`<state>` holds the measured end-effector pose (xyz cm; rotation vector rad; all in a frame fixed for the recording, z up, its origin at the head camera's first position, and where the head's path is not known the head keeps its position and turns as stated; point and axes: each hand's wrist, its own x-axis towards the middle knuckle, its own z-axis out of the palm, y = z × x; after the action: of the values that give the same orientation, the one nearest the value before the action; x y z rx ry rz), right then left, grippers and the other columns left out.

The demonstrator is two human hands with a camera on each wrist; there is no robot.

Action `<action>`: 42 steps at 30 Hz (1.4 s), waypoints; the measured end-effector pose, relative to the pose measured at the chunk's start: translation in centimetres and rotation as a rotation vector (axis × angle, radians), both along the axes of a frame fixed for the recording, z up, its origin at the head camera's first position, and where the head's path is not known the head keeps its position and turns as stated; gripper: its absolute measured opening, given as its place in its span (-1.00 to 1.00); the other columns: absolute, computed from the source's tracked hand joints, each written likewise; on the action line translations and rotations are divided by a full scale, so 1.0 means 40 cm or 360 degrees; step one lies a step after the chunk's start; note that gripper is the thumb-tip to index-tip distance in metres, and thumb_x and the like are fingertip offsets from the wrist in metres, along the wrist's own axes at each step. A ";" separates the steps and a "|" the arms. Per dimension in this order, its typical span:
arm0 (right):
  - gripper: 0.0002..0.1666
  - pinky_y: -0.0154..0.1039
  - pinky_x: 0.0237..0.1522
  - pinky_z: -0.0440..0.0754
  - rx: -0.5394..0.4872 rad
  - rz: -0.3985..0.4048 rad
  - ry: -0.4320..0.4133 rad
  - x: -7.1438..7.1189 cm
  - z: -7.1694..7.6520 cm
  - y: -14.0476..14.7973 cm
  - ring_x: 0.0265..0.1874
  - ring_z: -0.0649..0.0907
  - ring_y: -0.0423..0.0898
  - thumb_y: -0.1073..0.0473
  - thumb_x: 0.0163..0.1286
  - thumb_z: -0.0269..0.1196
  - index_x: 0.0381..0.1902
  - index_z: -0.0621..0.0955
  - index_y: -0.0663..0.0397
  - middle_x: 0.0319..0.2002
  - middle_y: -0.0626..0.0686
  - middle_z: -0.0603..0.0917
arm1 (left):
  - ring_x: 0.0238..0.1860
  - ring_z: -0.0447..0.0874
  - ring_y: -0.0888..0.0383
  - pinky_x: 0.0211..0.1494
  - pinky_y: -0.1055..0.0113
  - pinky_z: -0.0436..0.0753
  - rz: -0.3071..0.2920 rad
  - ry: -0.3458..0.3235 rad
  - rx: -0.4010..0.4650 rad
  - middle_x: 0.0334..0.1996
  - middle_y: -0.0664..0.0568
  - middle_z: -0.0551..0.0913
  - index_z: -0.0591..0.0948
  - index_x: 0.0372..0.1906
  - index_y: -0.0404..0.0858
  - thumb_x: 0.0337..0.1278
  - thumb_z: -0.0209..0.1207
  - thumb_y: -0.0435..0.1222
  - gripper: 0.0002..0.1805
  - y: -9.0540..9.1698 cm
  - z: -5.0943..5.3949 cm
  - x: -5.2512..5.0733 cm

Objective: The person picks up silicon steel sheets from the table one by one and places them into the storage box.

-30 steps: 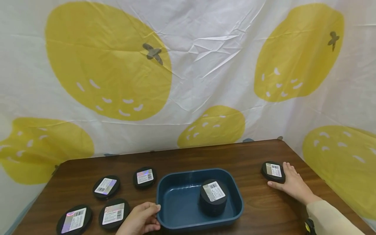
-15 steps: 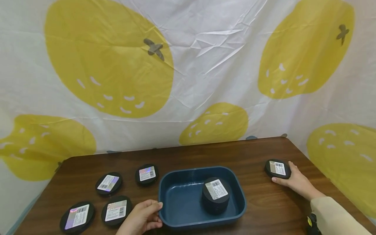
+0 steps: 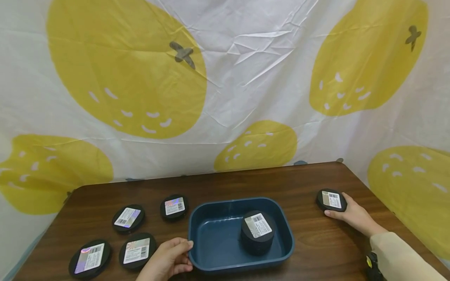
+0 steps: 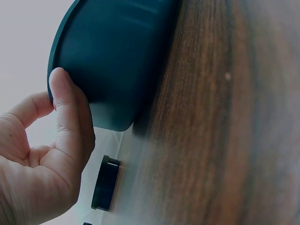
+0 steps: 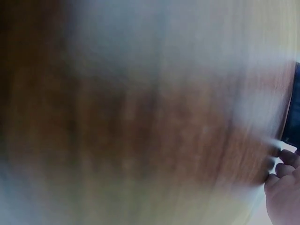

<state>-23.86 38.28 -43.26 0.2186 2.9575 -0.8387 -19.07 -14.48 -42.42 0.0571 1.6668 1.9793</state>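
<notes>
A dark blue rectangular tray (image 3: 216, 240) lies on the wooden table, and my left hand (image 3: 169, 258) pinches its left rim between thumb and fingers. The left wrist view shows the thumb over the tray wall (image 4: 108, 56). Inside the tray's right half stands a black round piece (image 3: 258, 234), tall like a stack, with a white barcode label on top. Over at the right, my right hand (image 3: 356, 218) grips a flat black round container (image 3: 331, 200) with a similar label. Only the fingertips and a dark edge of that container (image 5: 293, 112) show in the right wrist view.
Several more labelled black round containers lie left of the tray, among them one near the back (image 3: 174, 207) and one at the front (image 3: 90, 259). A white cloth with yellow fruit shapes (image 3: 242, 89) hangs behind the table (image 3: 299, 181).
My right hand has closed its thumb and fingers round the black container, which sits almost where it was. The head view has shifted slightly. My left hand stays on the tray rim.
</notes>
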 end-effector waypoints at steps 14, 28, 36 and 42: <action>0.28 0.32 0.01 0.37 0.0077 -0.0019 -0.0006 0.006 0.013 -0.002 0.11 0.28 0.53 -0.35 0.12 0.23 0.32 -0.02 0.56 0.19 0.62 0.18 | -0.50 0.55 0.27 -0.35 0.43 0.64 -0.0002 -0.0024 -0.0020 -0.54 0.07 0.54 0.50 -0.29 -0.27 0.24 0.05 -0.24 -0.84 0.001 0.007 0.001; 0.31 0.28 -0.02 0.41 0.0113 -0.0013 0.0003 0.003 0.024 -0.011 0.07 0.35 0.50 -0.34 0.06 0.29 0.31 0.01 0.59 0.15 0.64 0.23 | -0.52 0.55 0.28 -0.37 0.45 0.63 -0.0011 -0.0028 -0.0005 -0.55 0.06 0.53 0.48 -0.30 -0.26 0.23 0.06 -0.25 -0.86 -0.003 0.007 -0.001; 0.27 0.20 -0.08 0.45 0.0144 0.0020 0.0080 0.006 0.025 -0.006 0.00 0.43 0.43 -0.34 0.03 0.31 0.29 0.10 0.58 0.11 0.63 0.31 | -0.52 0.56 0.28 -0.37 0.46 0.63 -0.0023 -0.0035 0.0010 -0.56 0.07 0.54 0.48 -0.31 -0.25 0.24 0.04 -0.25 -0.87 -0.002 0.002 -0.002; 0.26 0.22 -0.08 0.45 0.0156 0.0042 0.0076 0.013 0.038 -0.022 0.01 0.42 0.47 -0.33 0.02 0.31 0.29 0.13 0.57 0.12 0.62 0.30 | -0.52 0.56 0.28 -0.37 0.45 0.63 -0.0017 -0.0024 0.0007 -0.55 0.07 0.54 0.48 -0.31 -0.25 0.24 0.05 -0.25 -0.87 -0.001 0.001 -0.004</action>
<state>-23.35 37.41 -41.73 0.1660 3.0422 -0.7061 -19.21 -14.54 -42.37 0.0522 1.6493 1.9707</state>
